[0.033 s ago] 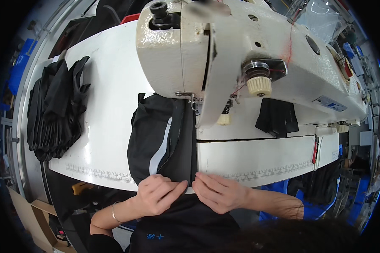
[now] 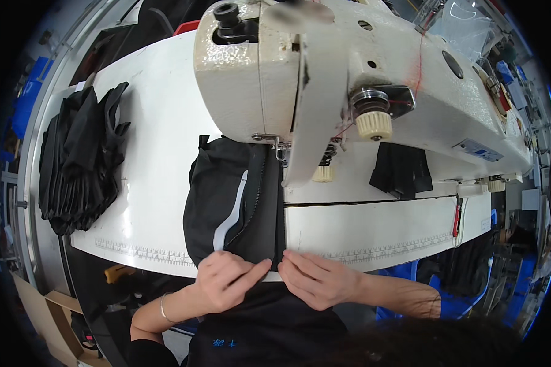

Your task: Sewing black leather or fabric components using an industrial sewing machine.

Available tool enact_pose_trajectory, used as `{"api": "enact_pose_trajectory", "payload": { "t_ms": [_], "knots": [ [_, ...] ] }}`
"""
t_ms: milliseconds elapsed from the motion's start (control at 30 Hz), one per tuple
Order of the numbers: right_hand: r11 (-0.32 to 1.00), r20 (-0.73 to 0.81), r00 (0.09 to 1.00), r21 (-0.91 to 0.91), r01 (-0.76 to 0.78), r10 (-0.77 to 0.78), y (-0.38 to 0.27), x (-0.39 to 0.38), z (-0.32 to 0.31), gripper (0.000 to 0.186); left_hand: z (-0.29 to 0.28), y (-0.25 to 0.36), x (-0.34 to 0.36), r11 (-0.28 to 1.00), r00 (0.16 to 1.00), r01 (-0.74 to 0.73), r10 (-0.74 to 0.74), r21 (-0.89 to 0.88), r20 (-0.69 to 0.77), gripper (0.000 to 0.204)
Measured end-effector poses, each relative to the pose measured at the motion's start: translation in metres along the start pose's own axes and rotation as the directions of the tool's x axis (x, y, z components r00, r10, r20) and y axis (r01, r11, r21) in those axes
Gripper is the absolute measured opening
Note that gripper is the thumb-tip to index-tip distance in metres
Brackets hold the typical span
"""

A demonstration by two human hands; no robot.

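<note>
A black fabric piece (image 2: 217, 177) with a zipper and a pale grey strip (image 2: 232, 214) lies on the white table, its far end beneath the sewing machine (image 2: 242, 92) head near the presser foot. My left hand (image 2: 226, 282) is closed on the near edge of this piece, thumb and forefinger pressed toward its right side. Close beside it, my right hand (image 2: 315, 278) pinches the same piece at its right near edge. The fingertips of both hands almost meet at the table's front edge. Part of the fabric is hidden under my left hand.
A stack of black fabric pieces (image 2: 82, 162) lies at the left. Smaller black pieces (image 2: 403, 171) lie under the machine arm. Red-handled snips (image 2: 457, 219) rest at the right. A printed ruler strip (image 2: 147, 251) runs along the front edge. A cardboard box (image 2: 43, 318) stands lower left.
My left hand and the near part of the fabric have shifted very slightly left. My right hand holds its place.
</note>
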State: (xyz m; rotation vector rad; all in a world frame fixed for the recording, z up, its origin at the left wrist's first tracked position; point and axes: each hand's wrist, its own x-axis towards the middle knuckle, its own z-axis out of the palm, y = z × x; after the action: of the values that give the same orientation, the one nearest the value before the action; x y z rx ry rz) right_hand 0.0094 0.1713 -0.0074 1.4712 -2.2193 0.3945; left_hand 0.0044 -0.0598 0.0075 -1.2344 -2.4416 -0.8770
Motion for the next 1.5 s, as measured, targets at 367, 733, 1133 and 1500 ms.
{"api": "enact_pose_trajectory", "payload": {
  "t_ms": [367,733,1133,1500],
  "knots": [
    [0.999,0.095,0.995,0.024,-0.024,0.021,-0.004,0.003,-0.003,0.028,0.007,0.007,0.01,0.937,0.971,-0.219,0.182,0.273,0.154,0.02],
    [0.997,0.072,0.995,0.049,-0.067,0.063,-0.008,-0.005,0.0,0.029,0.011,0.003,0.011,0.937,0.966,-0.228,0.184,0.266,0.179,0.022],
    [0.967,0.193,0.976,-0.212,0.141,-0.1,0.002,-0.015,0.02,0.043,-0.001,-0.012,0.028,0.956,0.943,-0.232,0.176,0.179,0.283,0.027],
    [0.933,0.204,0.952,0.23,-0.275,0.231,0.058,0.006,0.027,0.011,0.006,-0.075,0.07,0.957,0.961,-0.255,0.235,0.136,0.145,0.027]
  ]
}}
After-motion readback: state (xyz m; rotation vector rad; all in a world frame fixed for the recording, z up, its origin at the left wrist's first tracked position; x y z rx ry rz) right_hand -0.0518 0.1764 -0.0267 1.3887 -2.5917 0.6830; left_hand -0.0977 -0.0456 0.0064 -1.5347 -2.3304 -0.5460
